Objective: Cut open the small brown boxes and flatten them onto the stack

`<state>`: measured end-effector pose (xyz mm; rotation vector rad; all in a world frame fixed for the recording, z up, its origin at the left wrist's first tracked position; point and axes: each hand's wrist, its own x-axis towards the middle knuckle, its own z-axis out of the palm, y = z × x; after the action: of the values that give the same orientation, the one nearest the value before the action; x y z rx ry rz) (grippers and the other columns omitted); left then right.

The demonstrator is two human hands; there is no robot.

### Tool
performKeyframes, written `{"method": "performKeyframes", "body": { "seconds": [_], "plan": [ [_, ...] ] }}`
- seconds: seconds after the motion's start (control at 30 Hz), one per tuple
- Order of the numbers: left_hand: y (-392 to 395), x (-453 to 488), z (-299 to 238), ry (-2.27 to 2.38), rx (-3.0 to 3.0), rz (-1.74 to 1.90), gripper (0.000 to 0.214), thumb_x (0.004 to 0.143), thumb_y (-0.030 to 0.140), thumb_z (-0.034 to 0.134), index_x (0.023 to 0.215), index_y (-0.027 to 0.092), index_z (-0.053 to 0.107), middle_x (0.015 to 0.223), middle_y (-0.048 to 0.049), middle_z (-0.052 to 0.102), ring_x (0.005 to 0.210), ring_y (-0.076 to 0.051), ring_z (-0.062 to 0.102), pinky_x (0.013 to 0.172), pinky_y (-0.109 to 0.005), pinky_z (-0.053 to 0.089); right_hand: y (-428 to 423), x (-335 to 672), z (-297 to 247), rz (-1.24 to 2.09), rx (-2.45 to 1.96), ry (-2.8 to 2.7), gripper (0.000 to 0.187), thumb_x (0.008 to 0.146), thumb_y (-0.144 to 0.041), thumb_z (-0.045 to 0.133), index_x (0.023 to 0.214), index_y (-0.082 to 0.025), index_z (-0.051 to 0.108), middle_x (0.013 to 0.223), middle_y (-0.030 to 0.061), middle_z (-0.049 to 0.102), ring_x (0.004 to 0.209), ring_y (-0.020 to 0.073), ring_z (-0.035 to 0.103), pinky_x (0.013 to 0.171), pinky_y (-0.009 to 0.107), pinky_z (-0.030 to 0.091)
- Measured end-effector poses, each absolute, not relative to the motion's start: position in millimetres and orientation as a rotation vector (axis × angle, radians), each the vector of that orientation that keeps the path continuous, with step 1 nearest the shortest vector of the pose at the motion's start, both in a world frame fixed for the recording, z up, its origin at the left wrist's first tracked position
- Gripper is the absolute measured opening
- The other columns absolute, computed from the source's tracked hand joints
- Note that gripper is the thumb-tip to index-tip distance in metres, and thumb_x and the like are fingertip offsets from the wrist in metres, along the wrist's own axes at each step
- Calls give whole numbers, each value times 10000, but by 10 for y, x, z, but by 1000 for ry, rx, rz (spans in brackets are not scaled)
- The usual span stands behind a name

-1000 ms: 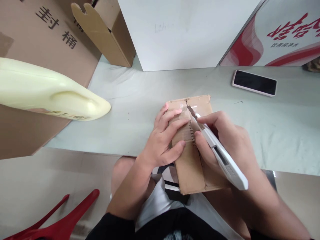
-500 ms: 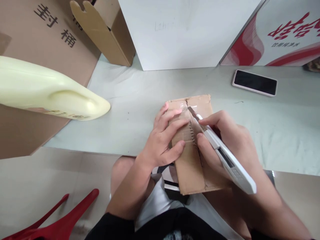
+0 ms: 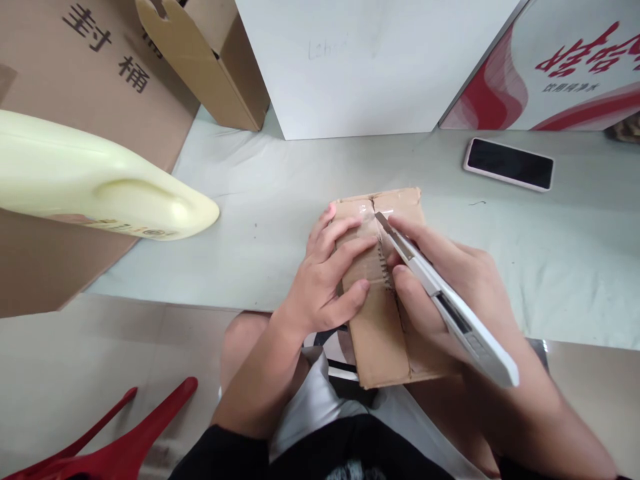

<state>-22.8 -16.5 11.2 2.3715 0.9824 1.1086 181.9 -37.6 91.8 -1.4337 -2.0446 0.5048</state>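
Note:
A small taped cardboard box (image 3: 383, 333) lies half on the table edge and half over my lap. My left hand (image 3: 325, 280) is curled over its left flap, fingers pressing down beside the taped middle seam. My right hand (image 3: 450, 280) grips a white utility knife (image 3: 450, 307) like a pen. The blade tip rests on the clear tape at the far end of the seam. A jagged cut line runs along the seam between my two hands.
A cream plastic jug (image 3: 100, 180) lies on a large brown carton (image 3: 75, 80) at the left. A phone (image 3: 509, 164) lies at the back right on the pale table (image 3: 260, 227). White and red-printed boxes (image 3: 565, 67) stand behind. A red chair (image 3: 115, 447) shows at lower left.
My right hand has tilted the knife, its back end dropping toward the lower right, while the blade tip stays on the tape. My left hand and the box have stayed put.

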Motion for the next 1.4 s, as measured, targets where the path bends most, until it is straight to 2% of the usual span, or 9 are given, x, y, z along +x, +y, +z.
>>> {"method": "performKeyframes", "body": {
  "seconds": [0.23, 0.57, 0.77, 1.03, 1.23, 1.4],
  "plan": [
    [-175, -223, 103, 996, 2359, 1112, 470, 1087, 500, 427, 1448, 229, 560, 1512, -137, 559, 1554, -348, 454, 1359, -678, 276, -387, 1826, 924, 540, -1439, -2040, 404, 921, -205, 496, 1279, -121, 662, 830, 33, 784, 641, 169, 734, 573, 266, 545],
    [-170, -208, 95, 1019, 2348, 1154, 431, 1077, 470, 457, 1408, 227, 587, 1489, -129, 574, 1520, -308, 499, 1372, -600, 300, -386, 1830, 932, 532, -1442, -2060, 379, 874, -199, 534, 1220, -166, 686, 854, 56, 780, 578, 163, 662, 532, 256, 506],
    [-174, -214, 82, 1056, 2360, 1132, 448, 1081, 506, 420, 1422, 261, 578, 1493, -103, 574, 1536, -316, 484, 1366, -639, 298, -418, 1847, 937, 559, -1416, -2022, 359, 856, -173, 525, 1176, -187, 688, 834, 49, 771, 598, 174, 677, 531, 268, 503],
    [-166, -216, 85, 1024, 2348, 1151, 441, 1063, 497, 452, 1426, 275, 566, 1487, -104, 578, 1515, -319, 501, 1364, -644, 296, -461, 1857, 960, 610, -1488, -1987, 366, 864, -188, 536, 1187, -230, 703, 898, 58, 781, 687, 209, 718, 557, 305, 523],
    [-179, -210, 87, 1037, 2334, 1149, 441, 1063, 511, 461, 1419, 275, 569, 1490, -110, 575, 1542, -334, 471, 1358, -639, 305, -519, 1878, 889, 586, -1454, -1921, 371, 855, -206, 518, 1161, -249, 722, 844, 56, 752, 632, 204, 672, 576, 334, 547],
    [-178, -199, 78, 1019, 2327, 1189, 444, 1072, 496, 450, 1402, 231, 583, 1489, -130, 576, 1549, -346, 459, 1357, -635, 299, -526, 1884, 862, 590, -1399, -1898, 375, 847, -216, 521, 1152, -245, 737, 798, 44, 729, 612, 198, 656, 562, 327, 535]
  ]
}}
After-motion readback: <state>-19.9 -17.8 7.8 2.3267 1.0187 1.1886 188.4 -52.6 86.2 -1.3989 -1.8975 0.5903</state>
